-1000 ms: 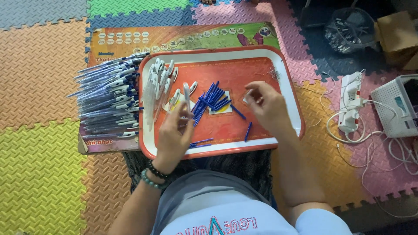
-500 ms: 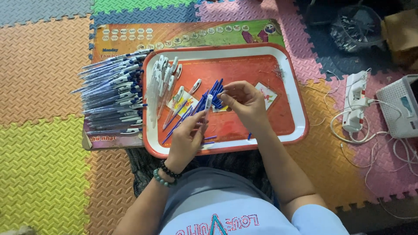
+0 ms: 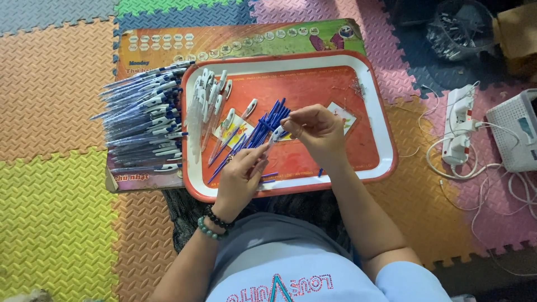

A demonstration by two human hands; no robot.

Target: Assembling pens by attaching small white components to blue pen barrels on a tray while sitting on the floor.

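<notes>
— Foam mats under a red tray [image 3: 386,151]; where's the pen?
— Both hands over it: left hand [image 3: 241,176] pinches the pen [image 3: 268,146], right hand [image 3: 314,130] pinches its tip. Keep parts aligned.

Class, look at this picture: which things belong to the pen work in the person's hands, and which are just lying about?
In use:
left hand and right hand, together holding one white-capped pen
loose blue refills
clear barrels
red tray
stack of finished pens

Lying about:
power strip
white box
tangled white cables
foam floor mats
</notes>
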